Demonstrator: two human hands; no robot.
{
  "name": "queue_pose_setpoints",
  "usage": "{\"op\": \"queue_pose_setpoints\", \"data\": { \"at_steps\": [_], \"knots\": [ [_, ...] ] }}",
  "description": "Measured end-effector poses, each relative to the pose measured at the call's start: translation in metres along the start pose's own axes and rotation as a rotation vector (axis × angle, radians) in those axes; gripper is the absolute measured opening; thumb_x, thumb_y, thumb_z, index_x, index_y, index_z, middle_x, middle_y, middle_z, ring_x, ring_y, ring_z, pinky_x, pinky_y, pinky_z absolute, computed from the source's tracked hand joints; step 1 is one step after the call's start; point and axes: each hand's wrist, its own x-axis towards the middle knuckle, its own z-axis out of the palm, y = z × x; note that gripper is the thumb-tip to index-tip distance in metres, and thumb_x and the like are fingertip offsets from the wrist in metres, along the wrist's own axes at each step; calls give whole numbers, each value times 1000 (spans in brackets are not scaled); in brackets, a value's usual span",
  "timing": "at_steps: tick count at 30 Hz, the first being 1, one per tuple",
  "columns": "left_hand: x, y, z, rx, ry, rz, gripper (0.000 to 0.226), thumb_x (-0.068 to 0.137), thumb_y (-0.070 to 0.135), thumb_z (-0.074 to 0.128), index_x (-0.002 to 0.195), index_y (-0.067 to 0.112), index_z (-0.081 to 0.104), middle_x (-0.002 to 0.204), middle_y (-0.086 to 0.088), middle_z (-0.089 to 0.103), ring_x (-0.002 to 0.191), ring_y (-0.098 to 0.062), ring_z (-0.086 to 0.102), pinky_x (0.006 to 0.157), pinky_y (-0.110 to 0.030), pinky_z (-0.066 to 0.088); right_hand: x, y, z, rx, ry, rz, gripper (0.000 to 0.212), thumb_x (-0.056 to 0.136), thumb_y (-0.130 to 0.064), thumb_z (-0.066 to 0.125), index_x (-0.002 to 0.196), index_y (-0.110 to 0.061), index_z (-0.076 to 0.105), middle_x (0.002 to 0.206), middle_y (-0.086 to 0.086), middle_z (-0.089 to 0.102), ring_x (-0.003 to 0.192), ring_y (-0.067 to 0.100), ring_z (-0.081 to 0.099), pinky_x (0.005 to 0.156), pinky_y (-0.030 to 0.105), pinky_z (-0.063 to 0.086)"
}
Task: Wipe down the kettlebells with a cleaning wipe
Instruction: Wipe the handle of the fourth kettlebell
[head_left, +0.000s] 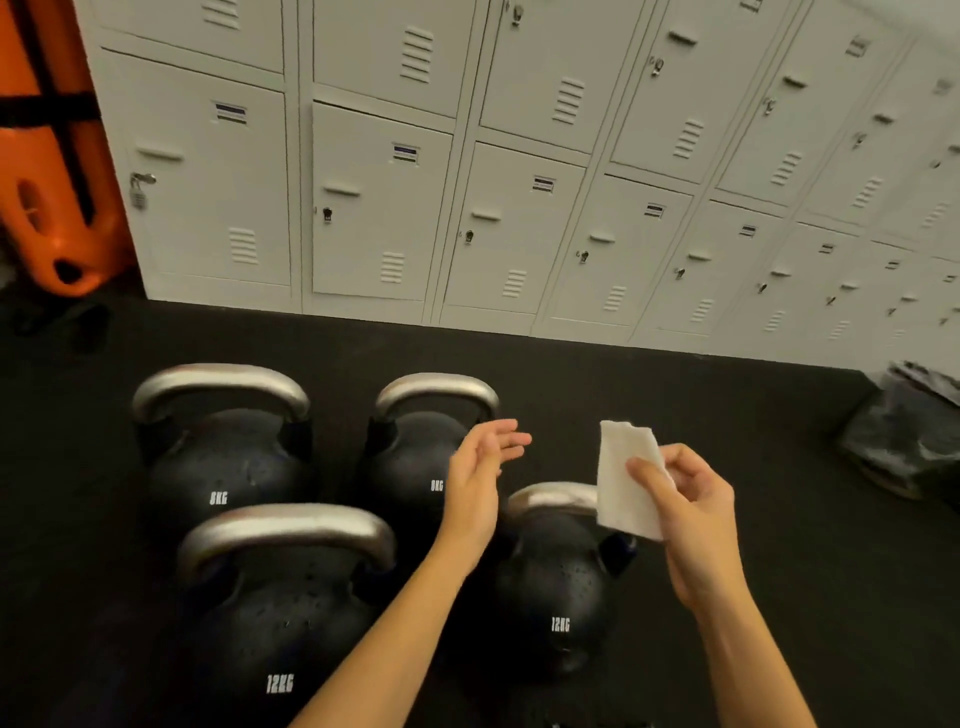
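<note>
Black rubber floor is carrying everything; grey lockers are running along its far edge, w/ an orange board leaning at the far-left corner and a dark bag sitting by the right edge.

Four black kettlebells w/ steel handles are standing upright in two rows toward the floor's left-centre: far-left 8KG kettlebell, far-middle kettlebell w/ its label partly hidden by the left hand, near-left 12KG kettlebell, near-right 12KG kettlebell. Bare floor is lying open to the right of them, up to the bag, and in a strip btwn the far row and the lockers.

Left hand is hovering in front of the far-middle kettlebell, fingers straight and relaxed, grip wide, holding nothing. Right hand is pinching the white wipe btwn thumb and fingers, grip narrow; the wipe is hanging in the air above the near-right kettlebell's handle, not touching it.
</note>
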Motion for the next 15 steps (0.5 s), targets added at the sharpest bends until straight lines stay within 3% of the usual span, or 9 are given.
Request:
{"op": "queue_pose_setpoints", "data": {
  "at_steps": [3,5,7,9,11,13,15],
  "knots": [
    [-4,-30,-3,23,-39,4,29,102,19,37,108,8,63,102,-12,71,95,-13,66,80,-12,47,-2,4,-5,-105,-8,-92,11,86,-6,68,88,-15,62,84,-4,73,86,20,70,65,38,55],
    [-7,-49,-1,8,-29,-15,28,101,21,38,103,12,65,99,-13,71,95,-17,67,85,-20,50,-3,6,-2,-205,-15,-161,25,85,-4,68,100,-24,68,86,-23,71,91,-1,68,71,28,56],
    [-6,-62,0,-33,24,-58,31,102,15,35,99,12,65,97,-16,71,92,-21,67,86,-28,51,-3,11,5,-262,-25,-225,39,83,3,68,108,-26,71,95,-27,69,97,-11,64,78,18,55],
    [-4,-70,0,-83,62,-106,33,103,13,33,98,9,66,95,-17,70,89,-20,66,85,-30,50,-2,19,15,-335,-96,-282,47,81,13,65,110,-23,72,108,-17,70,103,-9,63,88,14,52],
    [-4,-72,0,-103,54,-149,35,103,15,33,99,7,67,94,-15,71,88,-18,66,83,-26,50,-1,35,27,-540,-238,-431,54,78,17,63,117,-20,71,123,-8,66,118,-2,58,107,20,41],
    [-7,-72,0,-105,10,-171,35,103,13,34,101,2,67,94,-12,71,86,-10,67,79,-20,50,-5,54,35,-771,-422,-577,60,77,13,62,127,-20,65,137,-9,55,132,4,47,117,19,23],
    [-11,-72,-1,-92,-28,-179,35,102,9,34,104,-4,66,90,-7,69,76,2,65,72,-11,49,-10,67,36,-862,-557,-654,59,80,0,60,135,-21,57,146,-9,47,141,6,35,119,21,17]
  ]
}}
